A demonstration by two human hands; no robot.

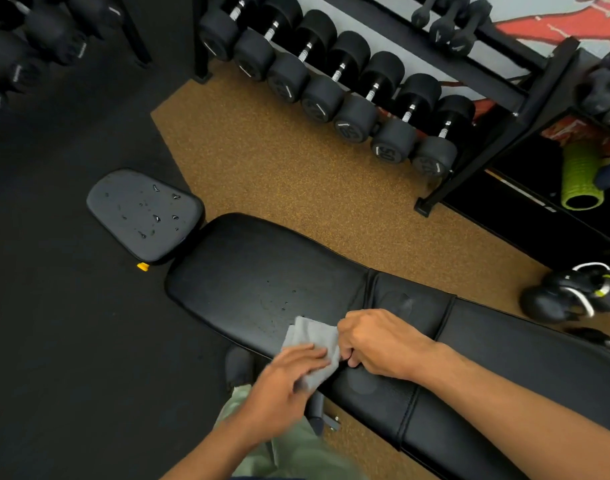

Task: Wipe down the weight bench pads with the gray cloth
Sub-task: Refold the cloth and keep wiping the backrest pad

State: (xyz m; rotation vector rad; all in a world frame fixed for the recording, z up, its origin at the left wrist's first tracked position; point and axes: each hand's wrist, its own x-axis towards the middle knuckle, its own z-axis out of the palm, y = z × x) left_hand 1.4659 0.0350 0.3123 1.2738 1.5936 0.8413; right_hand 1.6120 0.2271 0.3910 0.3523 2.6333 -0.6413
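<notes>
Broadly, across the upper right of the frame: black steel rack (525,100) loaded with a row of black round-headed dumbbells (322,100), standing on tan speckled rubber flooring (262,150). Running from the centre down to the lower right: long black vinyl back pad (262,271) of the weight bench, dotted with a few water drops near its middle. Left of centre, just beyond that pad's end: smaller dark rounded seat pad (123,202), beaded with larger drops. Bottom centre, at the near edge of the back pad: right hand (376,344), fingers curled tight on the right edge of the folded gray cloth (314,337); left hand (286,379), motion-blurred, fingers laid over the cloth's lower left, thumb seemingly beneath, pinching it. Far right: lime-green ridged foam roller (579,174). Just below the seat pad: small yellow tab (143,267).
</notes>
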